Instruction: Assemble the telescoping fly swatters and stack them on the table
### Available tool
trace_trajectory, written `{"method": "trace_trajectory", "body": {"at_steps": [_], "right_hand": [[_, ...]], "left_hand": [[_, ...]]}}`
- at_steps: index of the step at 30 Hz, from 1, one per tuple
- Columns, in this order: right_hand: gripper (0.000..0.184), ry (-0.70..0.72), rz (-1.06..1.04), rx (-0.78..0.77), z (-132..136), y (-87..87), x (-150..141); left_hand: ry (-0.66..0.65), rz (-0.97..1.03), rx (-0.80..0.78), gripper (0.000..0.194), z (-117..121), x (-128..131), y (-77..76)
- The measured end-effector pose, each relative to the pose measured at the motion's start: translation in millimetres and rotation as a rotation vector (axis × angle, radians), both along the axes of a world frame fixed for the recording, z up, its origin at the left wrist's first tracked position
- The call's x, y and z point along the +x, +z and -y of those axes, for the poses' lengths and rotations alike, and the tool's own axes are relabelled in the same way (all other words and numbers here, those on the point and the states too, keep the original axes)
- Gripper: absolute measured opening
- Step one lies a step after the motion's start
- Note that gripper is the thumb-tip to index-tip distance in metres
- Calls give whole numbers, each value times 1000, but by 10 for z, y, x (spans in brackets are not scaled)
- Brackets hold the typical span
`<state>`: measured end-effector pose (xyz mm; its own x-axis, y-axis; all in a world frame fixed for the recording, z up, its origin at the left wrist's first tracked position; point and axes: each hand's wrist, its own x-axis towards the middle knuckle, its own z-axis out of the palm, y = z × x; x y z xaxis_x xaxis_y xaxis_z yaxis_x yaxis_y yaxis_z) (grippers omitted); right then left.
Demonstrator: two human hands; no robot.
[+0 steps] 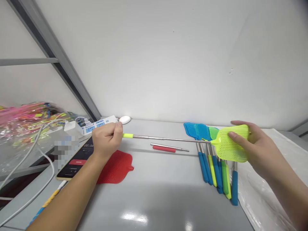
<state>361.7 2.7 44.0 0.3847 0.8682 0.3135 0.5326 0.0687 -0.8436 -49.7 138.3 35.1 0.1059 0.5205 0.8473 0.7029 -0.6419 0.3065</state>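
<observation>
My left hand (pixel 107 139) is closed round the yellow-green handle end of a fly swatter's metal rod (pixel 166 139), held level above the table. My right hand (pixel 250 142) grips the yellow-green mesh head (pixel 231 144) at the rod's other end, thumb on its face. A loose red swatter head (pixel 116 166) lies flat under my left forearm. A short red-handled rod (pixel 168 148) lies on the table just below the stretched rod.
Several finished swatters with blue and green handles (pixel 216 171) lie in a pile at the right, beside a clear plastic sheet (pixel 264 192). A phone (pixel 77 162), a power strip (pixel 92 125) with cables and a bag of coloured parts (pixel 26 122) sit at the left.
</observation>
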Motion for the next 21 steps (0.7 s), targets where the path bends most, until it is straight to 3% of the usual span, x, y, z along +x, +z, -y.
{"method": "trace_trajectory", "body": {"at_steps": [2, 5, 11, 17, 21], "right_hand": [[44, 99, -219, -93, -30, -33, 59], [40, 79, -386, -74, -45, -38, 71], [35, 19, -350, -94, -46, -29, -14], [41, 10, -278, -121, 4, -72, -372], [43, -36, -252, -134, 40, -54, -516]], "left_hand": [[22, 2, -3, 44, -4, -5, 9], [30, -13, -14, 46, 5, 4, 21], [23, -62, -47, 46, 112, 165, 18], [-162, -200, -153, 46, 388, 571, -97], [-165, -187, -189, 47, 490, 699, -139]]}}
